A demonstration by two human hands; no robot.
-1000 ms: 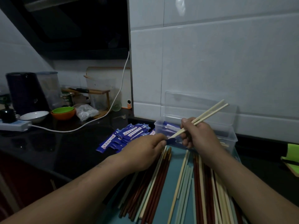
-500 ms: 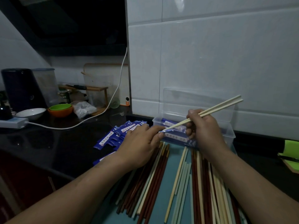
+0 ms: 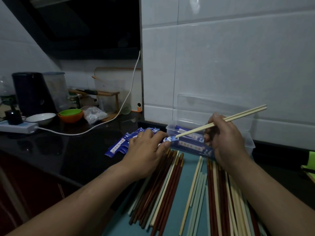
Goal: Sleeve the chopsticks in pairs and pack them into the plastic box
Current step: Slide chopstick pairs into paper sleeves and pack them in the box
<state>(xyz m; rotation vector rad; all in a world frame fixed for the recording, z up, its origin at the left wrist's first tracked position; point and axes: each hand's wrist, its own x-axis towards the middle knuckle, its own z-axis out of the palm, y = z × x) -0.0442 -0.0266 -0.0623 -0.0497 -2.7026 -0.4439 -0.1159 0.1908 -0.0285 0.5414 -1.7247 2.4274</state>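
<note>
My right hand (image 3: 223, 138) grips a pair of pale chopsticks (image 3: 238, 116), their tips pointing left into the open end of a blue paper sleeve (image 3: 170, 139). My left hand (image 3: 146, 149) pinches that sleeve between thumb and fingers, above a pile of blue sleeves (image 3: 122, 143) on the black counter. Behind my hands stands the clear plastic box (image 3: 247, 142), lid up against the tiled wall, with sleeved pairs (image 3: 192, 145) inside. Several loose chopsticks (image 3: 170, 184), red, cream and pale green, lie on a teal mat in front.
At the far left are a power strip (image 3: 18, 127) with a white cable, a white bowl (image 3: 40, 117), an orange and green bowl (image 3: 71, 114), a dark appliance (image 3: 32, 94) and a small wooden rack (image 3: 105, 94). Something green (image 3: 308, 160) lies at the right edge.
My left hand has lifted a blue sleeve from the pile, and my right hand has brought the chopstick tips to its opening. The view has shifted slightly.
</note>
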